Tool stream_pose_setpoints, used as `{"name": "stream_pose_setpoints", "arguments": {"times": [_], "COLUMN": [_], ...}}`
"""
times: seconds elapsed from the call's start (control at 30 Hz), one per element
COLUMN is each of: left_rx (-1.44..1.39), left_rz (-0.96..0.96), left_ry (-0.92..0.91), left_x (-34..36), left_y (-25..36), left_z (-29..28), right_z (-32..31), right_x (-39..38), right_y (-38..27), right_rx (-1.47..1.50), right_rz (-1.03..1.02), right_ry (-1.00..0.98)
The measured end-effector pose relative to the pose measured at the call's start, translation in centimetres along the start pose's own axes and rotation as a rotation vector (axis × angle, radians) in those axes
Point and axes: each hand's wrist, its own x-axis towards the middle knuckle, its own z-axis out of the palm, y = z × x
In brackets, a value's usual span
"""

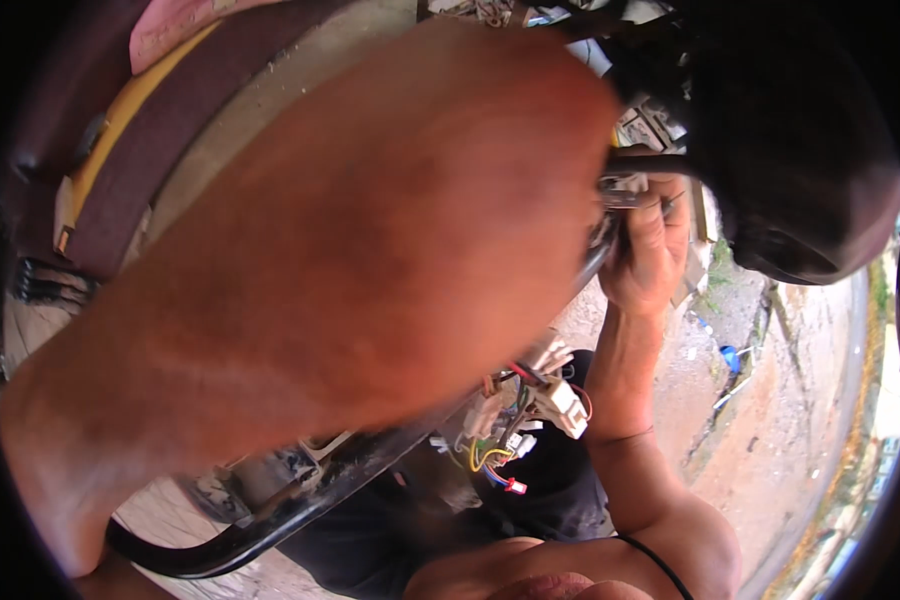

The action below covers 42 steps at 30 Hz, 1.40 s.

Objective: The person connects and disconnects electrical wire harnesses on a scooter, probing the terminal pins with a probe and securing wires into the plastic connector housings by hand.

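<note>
A large bare forearm, blurred and very close, crosses from the lower left to the upper middle; it appears to be my left arm (350,270). Its fingers cannot be made out, and it covers much of the work. Beyond it, my right hand (648,262) reaches up from the lower right with its fingers closed. They grip around a small grey metal piece (622,199) under a dark bar (650,163); its kind is unclear. Below hang white wire connectors (567,408) on coloured wires, with a small red plug (515,486) among them.
A bent black tube frame (210,556) runs along the lower left. At the upper right bulges a big dark rounded part (800,200). Maroon padding (160,150) with a yellow strip lies at the upper left. Rough ground (750,430) with a blue scrap (731,359) stretches to the right.
</note>
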Motion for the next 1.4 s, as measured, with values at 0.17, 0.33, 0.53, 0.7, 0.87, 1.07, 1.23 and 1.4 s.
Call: {"name": "stream_pose_setpoints", "arguments": {"times": [0.17,0.33,0.53,0.7,0.87,1.07,1.23,1.4], "left_rx": [0.156,0.182,0.286,0.305,0.225,0.088,0.046,0.072], "left_rz": [-0.014,-0.090,0.018,0.061,-0.027,-0.107,-0.051,-0.092], "left_ry": [-0.069,-0.152,-0.128,-0.100,-0.112,-0.131,-0.128,-0.105], "left_x": [0.0,0.0,0.1,-0.1,0.1,-0.6,-0.6,-0.6], "left_y": [-1.7,-1.0,-0.4,0.0,0.4,-0.9,-1.4,-2.1], "left_z": [-0.9,-0.1,0.5,0.8,1.3,1.3,1.5,1.6], "right_z": [2.5,3.3,4.4,5.6,6.4,7.5,8.1,8.4], "right_x": [-0.9,-2.5,-1.8,-2.3,-2.5,-2.4,-2.2,-2.4], "right_y": [-0.7,-5.5,-6.4,-6.4,-6.3,-5.9,-5.8,-5.7], "right_rx": [-0.236,-0.278,-0.414,-0.434,-0.462,-0.405,-0.325,-0.336], "right_rz": [-0.143,-0.189,-0.328,-0.368,-0.346,-0.343,-0.404,-0.431], "right_ry": [0.048,-0.163,-0.181,-0.144,-0.099,-0.147,-0.138,-0.141]}}
